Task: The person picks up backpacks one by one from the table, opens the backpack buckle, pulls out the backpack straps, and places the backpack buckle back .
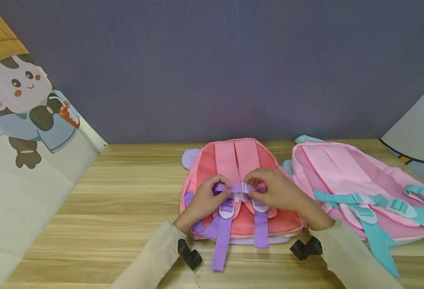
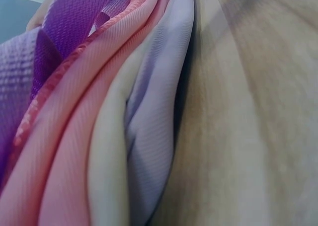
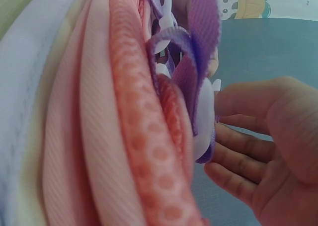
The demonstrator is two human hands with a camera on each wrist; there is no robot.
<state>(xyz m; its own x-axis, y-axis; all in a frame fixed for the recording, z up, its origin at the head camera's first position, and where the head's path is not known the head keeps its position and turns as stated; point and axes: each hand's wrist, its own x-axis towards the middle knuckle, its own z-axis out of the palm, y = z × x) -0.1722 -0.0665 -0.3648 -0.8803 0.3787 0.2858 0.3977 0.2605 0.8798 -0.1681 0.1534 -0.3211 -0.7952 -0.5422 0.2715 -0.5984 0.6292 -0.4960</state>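
A coral-pink child's backpack (image 1: 246, 150) lies with its shoulder straps facing up on the wooden table. Across its middle runs a narrow purple chest strap (image 1: 236, 188), carrying a small white slider (image 1: 245, 188). My left hand (image 1: 206, 198) pinches the left part of this strap between thumb and fingers. On the other side, my right hand (image 1: 277, 188) pinches the strap beside the slider. Just below sits a white buckle (image 1: 239, 197), partly covered. Two purple webbing tails (image 1: 221, 245) hang toward me from white adjusters (image 1: 226, 211). The left wrist view shows the bag's layered edge (image 2: 74, 151), with the left hand almost wholly hidden.
To the right lies a second, light pink backpack (image 1: 345, 164) with turquoise straps (image 1: 378, 237), close against the first. A dark blue-grey panel (image 1: 233, 72) rises behind the table (image 1: 125, 200). A cartoon-printed surface (image 1: 24, 120) borders the left side.
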